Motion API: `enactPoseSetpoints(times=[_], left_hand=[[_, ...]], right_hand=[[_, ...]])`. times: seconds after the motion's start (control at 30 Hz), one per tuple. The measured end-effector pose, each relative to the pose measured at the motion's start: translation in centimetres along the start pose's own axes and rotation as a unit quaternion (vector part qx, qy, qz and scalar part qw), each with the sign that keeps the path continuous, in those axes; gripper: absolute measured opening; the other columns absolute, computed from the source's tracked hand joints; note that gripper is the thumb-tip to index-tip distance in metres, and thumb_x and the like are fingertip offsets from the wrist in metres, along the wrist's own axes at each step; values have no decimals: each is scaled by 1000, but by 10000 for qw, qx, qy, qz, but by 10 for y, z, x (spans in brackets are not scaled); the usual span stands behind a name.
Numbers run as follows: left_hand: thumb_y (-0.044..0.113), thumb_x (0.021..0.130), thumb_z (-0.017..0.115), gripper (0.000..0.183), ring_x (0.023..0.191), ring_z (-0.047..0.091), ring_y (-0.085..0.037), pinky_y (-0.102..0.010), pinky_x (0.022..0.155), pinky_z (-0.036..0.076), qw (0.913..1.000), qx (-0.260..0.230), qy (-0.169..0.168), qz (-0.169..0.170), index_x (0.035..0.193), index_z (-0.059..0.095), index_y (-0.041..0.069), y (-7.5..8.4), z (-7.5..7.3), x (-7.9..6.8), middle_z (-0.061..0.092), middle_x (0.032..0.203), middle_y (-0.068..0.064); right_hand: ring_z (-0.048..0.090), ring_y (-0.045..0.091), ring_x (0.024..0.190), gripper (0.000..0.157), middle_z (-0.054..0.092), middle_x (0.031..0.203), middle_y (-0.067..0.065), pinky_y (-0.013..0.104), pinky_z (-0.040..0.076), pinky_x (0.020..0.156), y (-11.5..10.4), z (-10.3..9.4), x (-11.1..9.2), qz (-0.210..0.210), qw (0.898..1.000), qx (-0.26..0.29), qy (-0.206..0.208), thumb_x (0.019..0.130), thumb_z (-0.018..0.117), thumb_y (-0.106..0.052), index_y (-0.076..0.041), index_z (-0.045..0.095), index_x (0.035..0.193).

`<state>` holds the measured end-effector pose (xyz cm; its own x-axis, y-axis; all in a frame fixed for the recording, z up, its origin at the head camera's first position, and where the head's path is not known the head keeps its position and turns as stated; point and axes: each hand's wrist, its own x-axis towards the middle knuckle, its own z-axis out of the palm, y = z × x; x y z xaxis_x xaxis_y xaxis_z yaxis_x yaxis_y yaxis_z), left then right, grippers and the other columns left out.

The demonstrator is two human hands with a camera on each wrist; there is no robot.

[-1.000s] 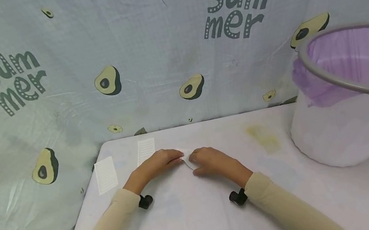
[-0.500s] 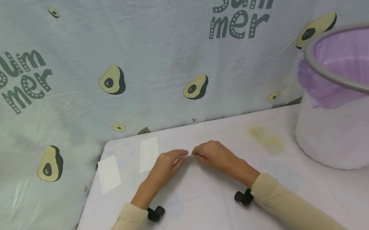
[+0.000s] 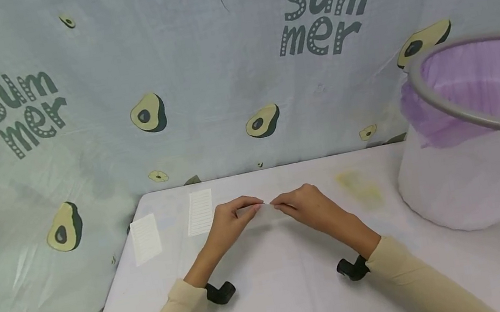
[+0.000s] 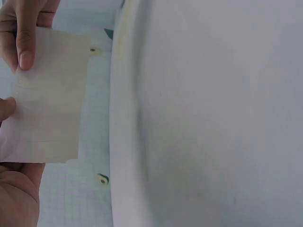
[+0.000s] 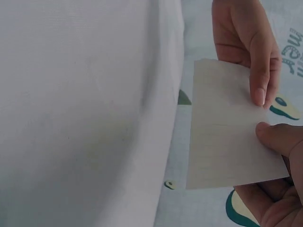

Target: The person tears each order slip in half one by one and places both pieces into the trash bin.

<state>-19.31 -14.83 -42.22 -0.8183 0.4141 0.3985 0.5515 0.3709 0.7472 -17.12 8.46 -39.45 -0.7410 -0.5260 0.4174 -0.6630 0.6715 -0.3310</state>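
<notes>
Both hands pinch one small paper slip (image 3: 265,206) above the table: left hand (image 3: 231,221) at 9 o'clock, right hand (image 3: 304,206) at 3 (two more slips (image 3: 199,212) lie aside). Looks mid-tear or mid-fold; next needs steady opposing pulls.

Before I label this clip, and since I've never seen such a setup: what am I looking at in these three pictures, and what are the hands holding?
There is no machine here: a person works with two bare hands and wears three cameras. The wide picture comes from the head camera, looking down at a white table. The two close-ups come from cameras strapped to each wrist; the black lumps at the cuffs are those cameras. The left hand and the right hand pinch one small slip of paper between them, each by an edge, lifted off the table. Two more lined paper slips lie at the table's far left. A white bin with a purple liner stands on the right. An avocado-print cloth hangs behind.
</notes>
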Motion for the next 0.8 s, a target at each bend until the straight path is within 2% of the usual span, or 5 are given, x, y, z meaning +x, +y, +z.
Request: enactPoseSetpoints(times=[0.1,0.23,0.53,0.8], left_hand=[[16,97,72,15,98,71,-11,-35,85,58,9994,-357,-43,2,108,79,10,5,5,-2,78,104,0],[15,96,73,16,98,72,-14,-35,86,59,9976,-674,-77,111,107,79,5,12,10,0,78,103,-2],[12,94,75,13,97,72,-15,-35,88,58,9976,-676,-51,166,103,80,5,25,18,4,78,100,-2],[13,94,75,11,96,72,-14,-30,84,59,9947,-991,169,206,103,80,9,34,22,6,78,100,-2]], right_hand=[[75,13,83,16,79,96,4,26,60,72,-1,-5,-7,-12,9999,151,32,95,73,-11,-7,79,109],[74,12,77,14,79,94,3,25,59,68,1,-13,-13,-54,9991,326,275,93,75,-11,-7,79,106],[75,15,91,14,78,100,2,34,61,76,2,-28,-18,48,9961,788,401,92,76,-10,-8,79,106],[75,13,88,12,79,97,0,32,61,75,-5,-30,-18,154,9933,840,776,91,77,-13,-11,80,102]])
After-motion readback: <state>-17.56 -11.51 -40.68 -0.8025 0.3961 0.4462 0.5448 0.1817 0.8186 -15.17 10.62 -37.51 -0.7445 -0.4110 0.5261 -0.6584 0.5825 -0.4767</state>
